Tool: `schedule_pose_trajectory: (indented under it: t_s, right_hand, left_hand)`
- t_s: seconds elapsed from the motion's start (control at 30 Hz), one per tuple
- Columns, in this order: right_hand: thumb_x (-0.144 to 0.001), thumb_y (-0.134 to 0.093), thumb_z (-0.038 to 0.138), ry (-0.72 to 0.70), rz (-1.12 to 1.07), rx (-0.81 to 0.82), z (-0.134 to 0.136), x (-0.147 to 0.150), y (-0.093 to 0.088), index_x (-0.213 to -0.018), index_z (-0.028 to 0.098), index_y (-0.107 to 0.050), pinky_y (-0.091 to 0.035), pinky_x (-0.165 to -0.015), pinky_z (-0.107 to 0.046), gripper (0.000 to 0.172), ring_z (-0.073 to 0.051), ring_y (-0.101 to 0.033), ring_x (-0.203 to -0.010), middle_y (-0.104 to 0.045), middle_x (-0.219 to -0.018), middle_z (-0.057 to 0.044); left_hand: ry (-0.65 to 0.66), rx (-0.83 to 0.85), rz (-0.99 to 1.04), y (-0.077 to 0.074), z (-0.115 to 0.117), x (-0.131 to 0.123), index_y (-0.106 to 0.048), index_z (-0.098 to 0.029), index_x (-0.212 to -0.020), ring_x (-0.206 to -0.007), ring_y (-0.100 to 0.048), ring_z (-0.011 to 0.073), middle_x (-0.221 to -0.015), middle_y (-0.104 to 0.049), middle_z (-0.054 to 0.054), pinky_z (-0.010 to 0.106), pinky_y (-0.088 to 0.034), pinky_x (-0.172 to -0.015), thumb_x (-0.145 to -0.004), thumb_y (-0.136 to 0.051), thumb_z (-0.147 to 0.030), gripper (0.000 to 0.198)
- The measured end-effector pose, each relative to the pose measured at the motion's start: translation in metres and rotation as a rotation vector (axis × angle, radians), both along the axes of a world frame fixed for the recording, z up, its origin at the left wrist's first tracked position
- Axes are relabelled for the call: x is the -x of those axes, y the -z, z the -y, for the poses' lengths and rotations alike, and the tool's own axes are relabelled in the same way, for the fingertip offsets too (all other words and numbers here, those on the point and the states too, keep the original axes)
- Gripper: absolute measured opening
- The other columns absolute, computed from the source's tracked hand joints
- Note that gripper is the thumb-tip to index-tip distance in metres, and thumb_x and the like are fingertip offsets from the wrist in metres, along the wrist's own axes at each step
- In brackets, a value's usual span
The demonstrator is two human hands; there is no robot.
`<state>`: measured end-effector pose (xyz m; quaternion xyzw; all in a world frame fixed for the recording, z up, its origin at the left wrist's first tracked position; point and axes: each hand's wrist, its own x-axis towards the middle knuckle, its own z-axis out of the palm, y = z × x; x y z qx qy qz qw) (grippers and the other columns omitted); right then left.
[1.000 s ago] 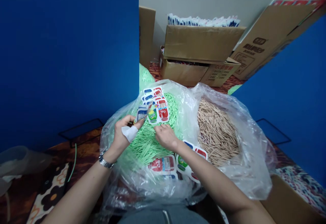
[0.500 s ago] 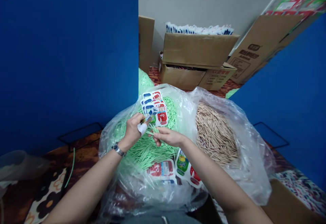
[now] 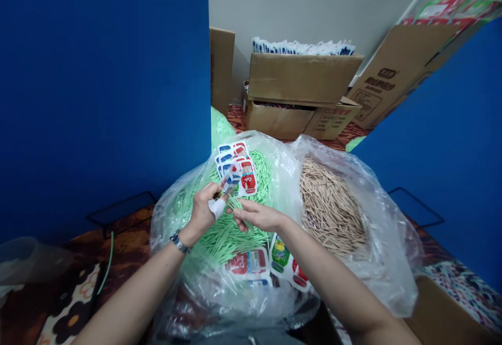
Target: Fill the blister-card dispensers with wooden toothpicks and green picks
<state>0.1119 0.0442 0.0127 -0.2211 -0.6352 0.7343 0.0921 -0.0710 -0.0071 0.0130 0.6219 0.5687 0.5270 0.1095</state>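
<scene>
My left hand (image 3: 204,206), with a watch on the wrist and a white wrap on the thumb, is closed on a small printed pouch (image 3: 231,180). Just right of it, my right hand (image 3: 254,215) pinches a little bundle of thin green sticks (image 3: 235,204) near the left thumb. Both hands are above a clear plastic bag (image 3: 172,230) with a heap of green sticks (image 3: 223,240) in it. Beyond the left hand, several overlapping printed pouches (image 3: 248,176) lie on the heap. More pouches (image 3: 249,262) rest at its near side, partly under the right forearm.
A second clear bag (image 3: 386,219) of tan sticks (image 3: 331,206) stands to the right. Cardboard boxes (image 3: 304,78) are stacked at the back. Blue panels (image 3: 102,73) flank both sides. A translucent tub (image 3: 31,261) sits at the left, an open carton (image 3: 443,308) at the lower right.
The green sticks in my right hand have turned from pointing leftward to slanting down and right. The pouch in my left hand has tipped more upright. The view has shifted slightly.
</scene>
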Motion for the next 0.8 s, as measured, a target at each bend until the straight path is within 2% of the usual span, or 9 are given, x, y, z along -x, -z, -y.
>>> schedule_pose_trajectory:
  t_s: [0.1,0.27,0.4,0.53,0.67,0.8]
  right_hand:
    - [-0.081,-0.060,0.055,0.065,-0.023,0.035,0.001,0.000,0.001,-0.094,0.017,-0.053,-0.047,-0.056,-0.023,0.040,-0.009,-0.057,-0.062,-0.053,-0.072,0.004]
    - [-0.083,-0.059,0.053,0.272,-0.122,0.097,0.000,-0.011,0.004,-0.095,0.019,-0.049,-0.050,-0.060,-0.027,0.037,-0.012,-0.061,-0.063,-0.057,-0.072,0.003]
    - [-0.085,-0.053,0.057,0.376,-0.096,-0.100,-0.001,-0.008,0.010,-0.099,0.021,-0.043,-0.048,-0.057,-0.027,0.039,-0.011,-0.059,-0.058,-0.057,-0.069,0.005]
    - [-0.088,-0.045,0.059,0.360,0.009,-0.264,-0.002,0.000,0.020,-0.089,0.023,-0.041,-0.050,-0.057,-0.029,0.035,-0.013,-0.061,-0.059,-0.059,-0.070,0.003]
    - [-0.086,-0.045,0.063,0.306,0.020,-0.246,-0.003,0.004,0.024,-0.091,0.022,-0.043,-0.052,-0.060,-0.030,0.041,-0.014,-0.064,-0.066,-0.062,-0.078,-0.001]
    - [-0.085,-0.046,0.064,0.359,0.011,-0.201,-0.002,0.004,0.025,-0.094,0.020,-0.045,-0.052,-0.063,-0.030,0.045,-0.014,-0.064,-0.068,-0.061,-0.080,-0.001]
  left_hand:
    - [0.002,0.007,0.047,0.001,0.005,-0.004,-0.053,-0.017,-0.065,-0.057,-0.042,0.0106,-0.063,-0.046,-0.003,0.024,-0.032,-0.054,-0.082,-0.062,-0.027,0.021]
    - [-0.045,0.069,0.189,-0.004,0.013,-0.003,-0.054,-0.017,-0.064,-0.054,-0.039,0.0094,-0.061,-0.042,-0.004,0.022,-0.030,-0.050,-0.078,-0.067,-0.033,0.025]
    - [-0.065,0.100,0.311,-0.004,0.017,-0.004,-0.054,-0.016,-0.064,-0.051,-0.036,0.0083,-0.059,-0.042,-0.005,0.021,-0.029,-0.047,-0.076,-0.069,-0.036,0.027]
    - [-0.059,0.104,0.338,-0.003,0.021,-0.004,-0.055,-0.016,-0.065,-0.050,-0.036,0.0079,-0.059,-0.043,-0.005,0.020,-0.028,-0.045,-0.076,-0.069,-0.036,0.026]
    - [-0.075,0.101,0.338,-0.002,0.025,-0.002,-0.054,-0.017,-0.063,-0.049,-0.035,0.0077,-0.057,-0.041,-0.005,0.020,-0.028,-0.044,-0.076,-0.069,-0.037,0.028]
    - [-0.086,0.103,0.346,-0.002,0.027,-0.002,-0.055,-0.017,-0.063,-0.047,-0.034,0.0074,-0.056,-0.043,-0.005,0.020,-0.028,-0.042,-0.076,-0.069,-0.037,0.028]
